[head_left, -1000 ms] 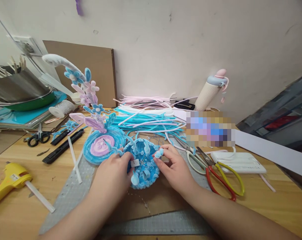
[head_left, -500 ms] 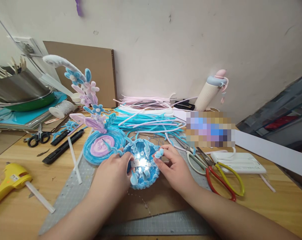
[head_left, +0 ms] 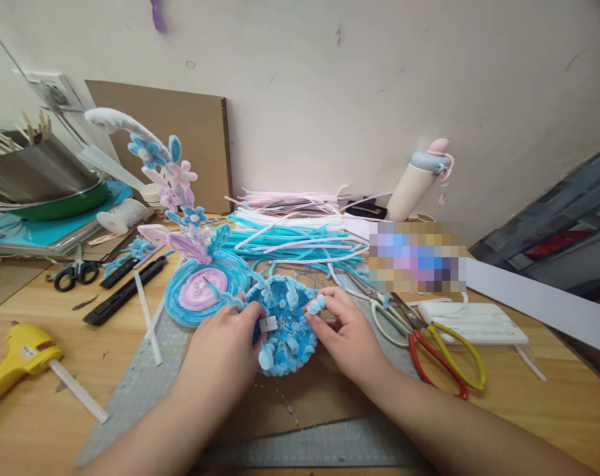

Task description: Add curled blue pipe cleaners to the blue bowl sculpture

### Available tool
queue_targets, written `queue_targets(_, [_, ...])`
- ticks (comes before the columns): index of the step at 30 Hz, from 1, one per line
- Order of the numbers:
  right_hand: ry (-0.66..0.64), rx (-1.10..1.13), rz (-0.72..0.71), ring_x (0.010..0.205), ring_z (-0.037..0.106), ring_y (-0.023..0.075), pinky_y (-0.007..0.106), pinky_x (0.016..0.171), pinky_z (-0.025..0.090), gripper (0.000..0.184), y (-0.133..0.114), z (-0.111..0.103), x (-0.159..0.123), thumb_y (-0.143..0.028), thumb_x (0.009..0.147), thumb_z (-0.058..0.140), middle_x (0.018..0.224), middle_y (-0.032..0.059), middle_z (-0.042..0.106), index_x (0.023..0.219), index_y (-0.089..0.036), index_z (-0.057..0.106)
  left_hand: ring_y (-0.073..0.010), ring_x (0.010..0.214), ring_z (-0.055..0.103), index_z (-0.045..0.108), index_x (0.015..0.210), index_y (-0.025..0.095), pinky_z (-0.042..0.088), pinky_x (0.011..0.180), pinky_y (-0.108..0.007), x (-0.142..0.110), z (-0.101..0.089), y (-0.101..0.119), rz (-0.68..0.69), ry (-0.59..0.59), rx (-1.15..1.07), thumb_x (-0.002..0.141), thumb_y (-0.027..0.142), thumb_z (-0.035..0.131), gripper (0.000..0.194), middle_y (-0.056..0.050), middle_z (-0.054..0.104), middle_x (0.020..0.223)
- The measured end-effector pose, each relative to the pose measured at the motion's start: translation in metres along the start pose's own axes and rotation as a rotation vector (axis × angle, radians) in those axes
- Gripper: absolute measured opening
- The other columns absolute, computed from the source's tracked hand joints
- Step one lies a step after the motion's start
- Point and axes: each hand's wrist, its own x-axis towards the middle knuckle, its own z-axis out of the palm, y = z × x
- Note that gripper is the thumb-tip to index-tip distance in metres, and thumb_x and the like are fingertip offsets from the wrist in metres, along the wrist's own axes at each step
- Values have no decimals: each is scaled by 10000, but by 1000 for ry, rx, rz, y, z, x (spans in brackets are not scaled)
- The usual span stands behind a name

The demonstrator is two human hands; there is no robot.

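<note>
A blue pipe-cleaner bowl (head_left: 284, 330) with curled stalks inside sits on a brown card (head_left: 309, 396) over a grey cutting mat (head_left: 131, 390). My left hand (head_left: 223, 350) grips its left rim, fingers curled, thumb beside a small white tab (head_left: 268, 323). My right hand (head_left: 346, 330) holds the right rim, fingers pinched by a pale blue bead-like tip (head_left: 316, 304). Behind the bowl lies a blue and pink coiled disc (head_left: 203, 291) bearing a tall stem of pipe-cleaner flowers (head_left: 173, 178).
A pile of blue, white and pink pipe cleaners (head_left: 294, 231) lies behind. Scissors with red and yellow handles (head_left: 428, 337) and a white box (head_left: 471, 322) lie right. A yellow glue gun (head_left: 19, 360), glue sticks (head_left: 145, 317), black scissors (head_left: 74, 272) lie left. A bottle (head_left: 419, 182) stands by the wall.
Small lights inside the bowl were dark one second ago, lit up half a second ago, and are dark again now. Both hands have stayed in place.
</note>
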Motion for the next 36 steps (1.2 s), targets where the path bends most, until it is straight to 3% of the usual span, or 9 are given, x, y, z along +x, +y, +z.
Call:
queue_targets(14, [-3,-19,11,913,554,211,244,569,517,230,1,-1,0,-419,858,589,1039,91,500,857,-204,669,-235,865,606,624,993,210,408,673,-287,1,-1,1,9,-31,24,853,174,530,173,-79,645,933])
queue_targets(28, [7,-17,-5,895,555,209,245,559,513,218,2,1,0,-413,860,599,1016,83,511,845,-209,676,-306,892,641,652,1028,223,431,745,-375,3,1,0,9,7,100,901,215,464,226,-110,682,933])
queue_targets(36, [10,-20,-12,910,558,212,248,576,520,219,3,0,0,-410,860,598,1021,86,514,862,-209,684,-287,851,638,657,966,203,428,702,-352,2,-2,2,17,0,87,862,172,489,200,-110,687,917])
